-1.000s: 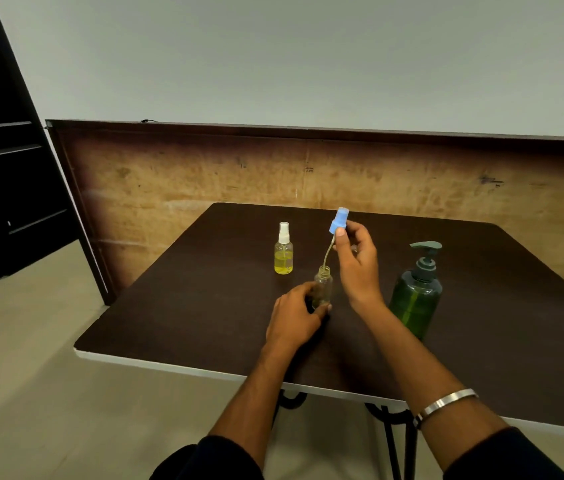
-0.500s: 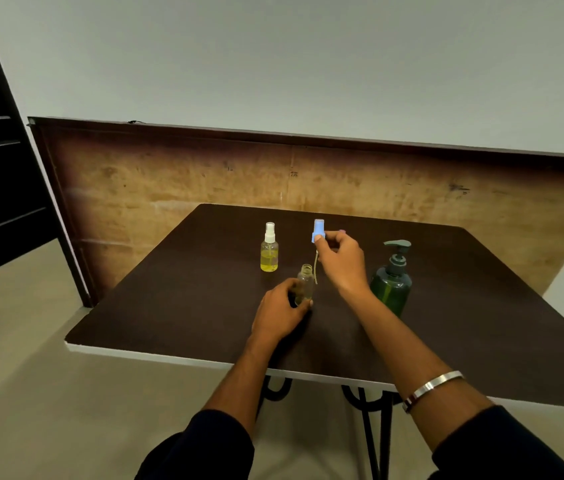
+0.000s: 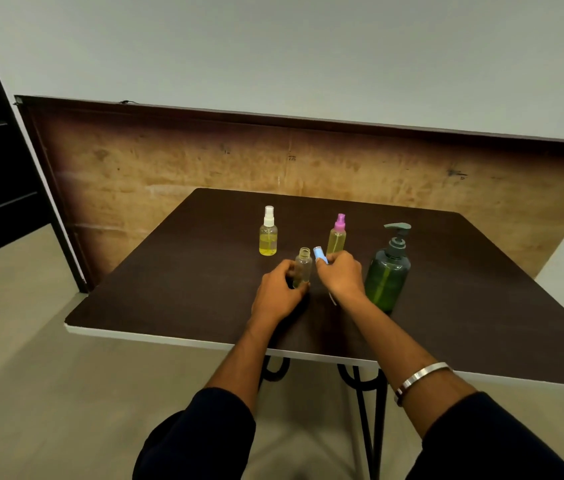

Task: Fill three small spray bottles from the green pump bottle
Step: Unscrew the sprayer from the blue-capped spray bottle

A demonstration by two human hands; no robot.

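Clear plastic open bottle (image 3: 302, 268) stands upright mid-table, left hand (image 3: 278, 292) curled around its lower body; light, tippable, best gripped low. Right hand (image 3: 341, 277) pinches blue spray cap (image 3: 319, 254). Green pump bottle (image 3: 388, 277) stands just right, likely heavier.

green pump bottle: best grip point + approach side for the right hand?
Probably the shoulder or upper body of the pump bottle, coming from its right. It stands upright, the right hand with the blue cap sits close on its left, and the pump head is narrow and would press down.
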